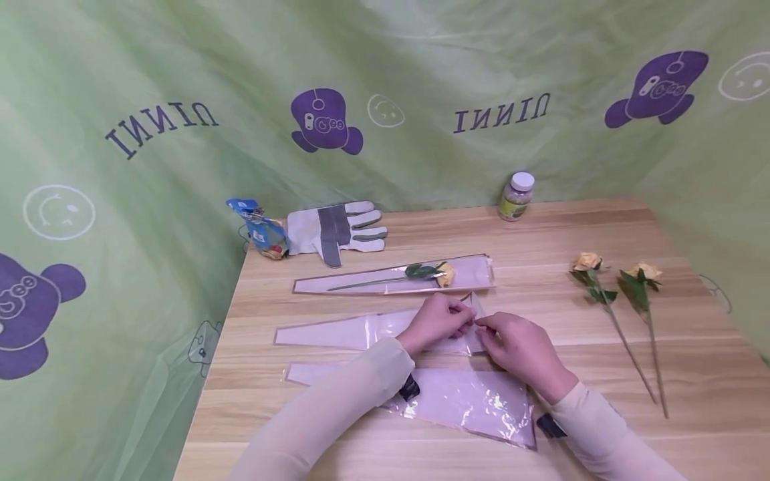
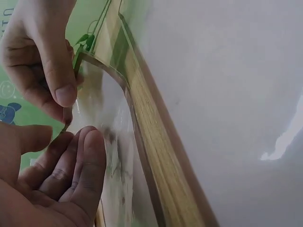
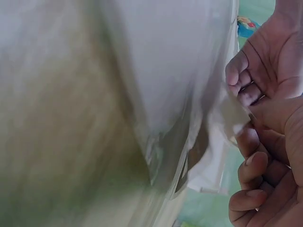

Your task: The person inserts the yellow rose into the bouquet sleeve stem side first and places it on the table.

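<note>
Three clear, brown-edged flower sleeves lie side by side. At the right end of the middle sleeve (image 1: 337, 333), my left hand (image 1: 436, 322) (image 2: 57, 175) and right hand (image 1: 523, 351) (image 3: 272, 161) meet. Thumb and fingers of my right hand pinch the sleeve's edge. The left hand also pinches this edge, close beside the right fingertips, with its other fingers bent. Behind them, a yellow rose (image 1: 445, 274) with a green stem rests in the back sleeve (image 1: 475, 270). Part of the front sleeve (image 1: 463, 401) is hidden under my left forearm.
Two loose yellow roses (image 1: 587, 261) (image 1: 645, 271) lie at the right of the wooden table (image 1: 710, 374). Along the back are a white-capped jar (image 1: 515, 197), a grey and white glove (image 1: 337, 230) and a blue packet (image 1: 265, 232). A green printed curtain hangs behind.
</note>
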Demonstrator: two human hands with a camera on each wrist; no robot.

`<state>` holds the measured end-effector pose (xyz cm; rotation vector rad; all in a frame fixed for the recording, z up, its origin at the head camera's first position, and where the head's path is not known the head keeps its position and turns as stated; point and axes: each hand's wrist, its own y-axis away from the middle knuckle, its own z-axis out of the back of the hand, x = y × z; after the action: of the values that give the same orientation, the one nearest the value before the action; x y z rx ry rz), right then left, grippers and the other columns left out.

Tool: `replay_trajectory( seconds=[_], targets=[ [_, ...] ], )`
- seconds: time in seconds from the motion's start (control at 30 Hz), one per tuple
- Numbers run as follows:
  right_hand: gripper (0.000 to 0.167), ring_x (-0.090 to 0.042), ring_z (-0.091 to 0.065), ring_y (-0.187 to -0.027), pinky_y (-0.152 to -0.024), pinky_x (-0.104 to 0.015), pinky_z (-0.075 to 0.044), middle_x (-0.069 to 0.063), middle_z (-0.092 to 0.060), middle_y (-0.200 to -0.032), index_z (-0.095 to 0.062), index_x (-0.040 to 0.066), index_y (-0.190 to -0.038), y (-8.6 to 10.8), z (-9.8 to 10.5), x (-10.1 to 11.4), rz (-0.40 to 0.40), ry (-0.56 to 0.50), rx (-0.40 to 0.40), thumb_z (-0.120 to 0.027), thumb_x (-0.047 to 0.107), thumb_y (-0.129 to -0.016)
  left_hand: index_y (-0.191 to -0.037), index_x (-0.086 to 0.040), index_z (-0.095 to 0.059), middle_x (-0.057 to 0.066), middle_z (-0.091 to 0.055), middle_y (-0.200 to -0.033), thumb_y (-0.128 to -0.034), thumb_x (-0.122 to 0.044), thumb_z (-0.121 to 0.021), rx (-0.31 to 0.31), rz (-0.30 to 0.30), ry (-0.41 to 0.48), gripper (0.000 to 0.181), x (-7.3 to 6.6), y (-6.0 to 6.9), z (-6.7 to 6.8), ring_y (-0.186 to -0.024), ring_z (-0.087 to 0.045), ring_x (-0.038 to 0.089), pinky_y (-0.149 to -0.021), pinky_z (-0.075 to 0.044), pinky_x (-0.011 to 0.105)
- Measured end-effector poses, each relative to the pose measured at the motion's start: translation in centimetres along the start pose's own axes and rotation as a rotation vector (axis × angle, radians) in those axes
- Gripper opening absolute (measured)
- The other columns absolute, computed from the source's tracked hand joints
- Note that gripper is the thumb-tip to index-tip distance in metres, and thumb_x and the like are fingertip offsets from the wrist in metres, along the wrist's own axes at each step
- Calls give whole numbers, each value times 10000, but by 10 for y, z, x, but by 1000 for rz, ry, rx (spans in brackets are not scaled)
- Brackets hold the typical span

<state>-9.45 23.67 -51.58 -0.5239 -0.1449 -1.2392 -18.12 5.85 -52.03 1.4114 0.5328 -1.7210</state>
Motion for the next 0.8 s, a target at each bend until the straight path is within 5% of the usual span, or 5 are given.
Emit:
replay_trajectory(
  seconds=[0.23,0.6,0.8],
  targets=[
    [141,-34,-462,-581,-503,-262,-463,117,-576,-730,-783,90,-991,1,2,1,50,35,29,-785,118,-853,-870,-81,-771,78,-719,-731,-937,-180,-750,-24,25,-8,121,-2,2,-2,-625,-687,212,-546,-567,264],
    [146,-4,-500,-618,-546,-265,-505,136,-618,-773,-790,130,-1008,6,2,1,79,30,62,-799,193,-877,-893,-102,-781,-134,-657,-716,-889,-97,-736,-16,-150,-325,46,3,-2,2,-643,-593,11,-631,-507,161],
    [182,1,-506,-632,-564,-277,-495,140,-644,-814,-783,140,-1057,16,12,-7,0,-32,57,-775,254,-914,-933,-83,-777,-120,-684,-772,-878,-86,-751,-46,-205,-366,61,4,-1,3,-688,-598,-33,-666,-509,126]
  ],
)
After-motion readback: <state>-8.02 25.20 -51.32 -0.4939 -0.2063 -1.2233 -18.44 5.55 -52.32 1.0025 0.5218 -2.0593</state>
